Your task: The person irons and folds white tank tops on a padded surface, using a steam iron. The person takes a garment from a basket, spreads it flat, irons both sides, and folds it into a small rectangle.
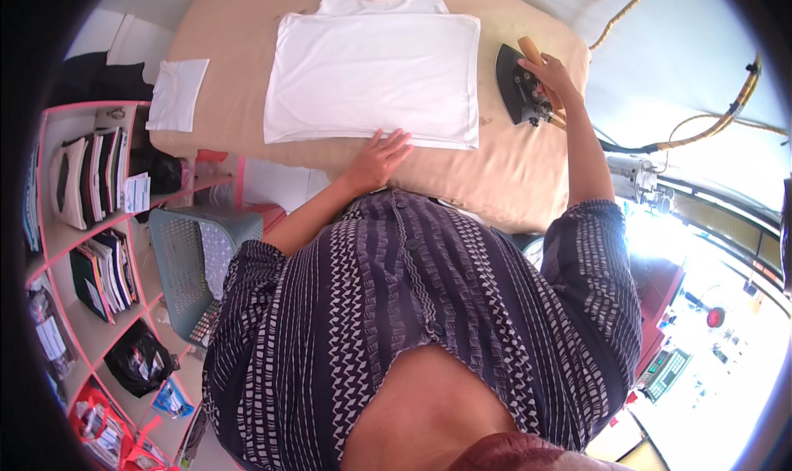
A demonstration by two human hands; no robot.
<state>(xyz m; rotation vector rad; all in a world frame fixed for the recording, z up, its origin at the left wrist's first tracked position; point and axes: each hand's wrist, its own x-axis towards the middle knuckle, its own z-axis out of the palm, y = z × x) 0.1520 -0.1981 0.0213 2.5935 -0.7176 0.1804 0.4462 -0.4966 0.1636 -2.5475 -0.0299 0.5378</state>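
Note:
A white tank top [374, 78] lies spread on a beige padded ironing table [229, 100]. Its neckline and straps point away from me, and its hem faces me. My left hand [380, 158] rests palm down at the hem, fingertips on the cloth and fingers a little apart. To the right of the garment, my right hand [550, 78] grips the wooden handle of an industrial steam iron [512, 84]. The iron has a dark pointed base and sits on the padding beside the top, apart from it. Whether its base lies fully flat I cannot tell.
A small folded white cloth [178, 95] lies at the table's left edge. Pink-edged shelves [86, 230] with files and bags stand left, beside a grey-green plastic basket [154, 242]. A wrapped hose [699, 138] hangs at right, near a metal cylinder [631, 177].

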